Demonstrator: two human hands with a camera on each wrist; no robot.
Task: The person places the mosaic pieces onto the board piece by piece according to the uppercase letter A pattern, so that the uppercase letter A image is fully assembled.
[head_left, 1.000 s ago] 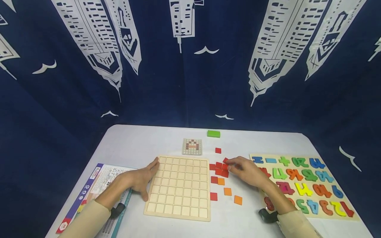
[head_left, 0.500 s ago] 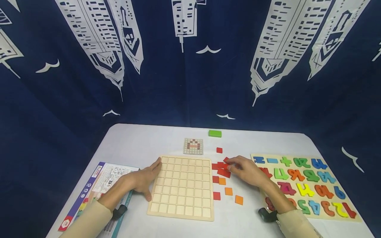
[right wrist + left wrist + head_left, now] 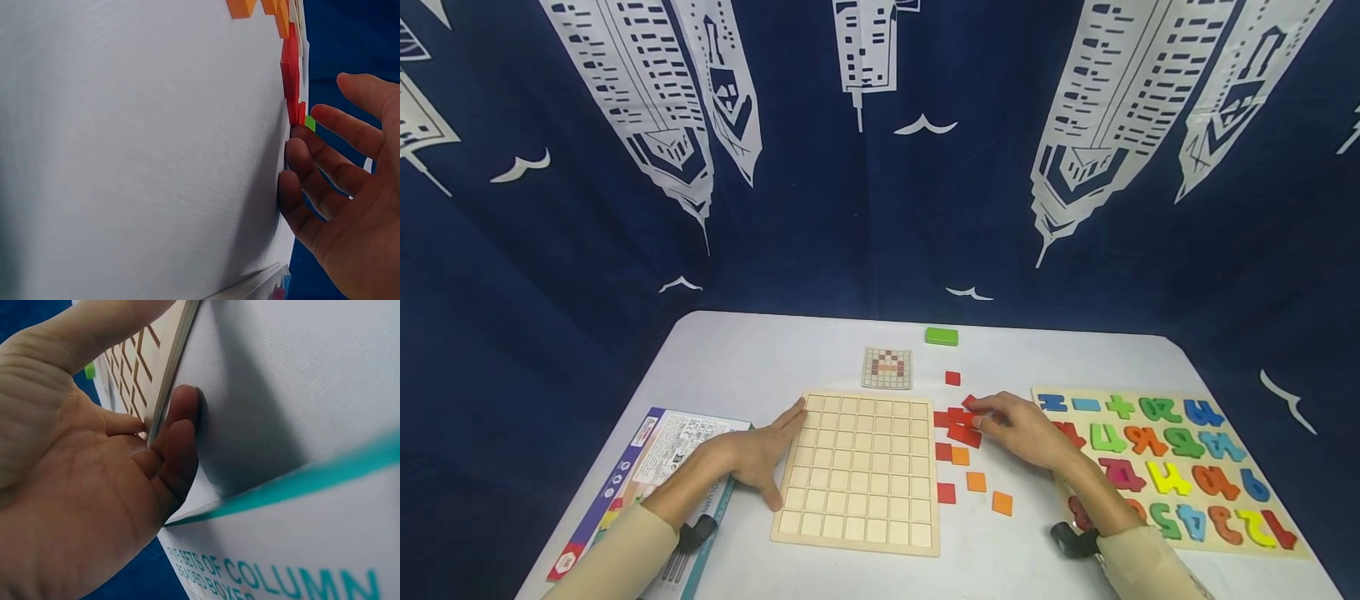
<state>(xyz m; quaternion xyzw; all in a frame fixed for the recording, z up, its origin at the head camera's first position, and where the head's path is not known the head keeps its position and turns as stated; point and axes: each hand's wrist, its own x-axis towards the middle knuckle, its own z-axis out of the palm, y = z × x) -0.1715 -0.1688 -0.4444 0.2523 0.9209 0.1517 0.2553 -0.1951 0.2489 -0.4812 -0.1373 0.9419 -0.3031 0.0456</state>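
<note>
The wooden grid board (image 3: 857, 467) lies flat in the middle of the table, its squares bare. Along its left edge rests my left hand (image 3: 760, 454), thumb and fingers spread; the left wrist view shows the board's edge (image 3: 172, 369) against that hand (image 3: 94, 462). Right of the board, my right hand (image 3: 1018, 429) reaches over a cluster of red tiles (image 3: 962, 433), fingertips at its right side. In the right wrist view the fingers of this hand (image 3: 344, 169) are loosely bent beside the red tiles (image 3: 290, 69), gripping none.
Orange tiles (image 3: 976, 482) and a red tile (image 3: 947, 493) lie nearer the front. A pattern card (image 3: 887, 368), a single red tile (image 3: 952, 378) and a green block (image 3: 942, 337) sit behind. Left is a printed box (image 3: 662, 450); right, a number puzzle board (image 3: 1195, 442).
Since the earliest view, some red tiles in the cluster have shifted slightly under my right fingertips. My left hand stays at the board's edge. The whole view has moved a little.
</note>
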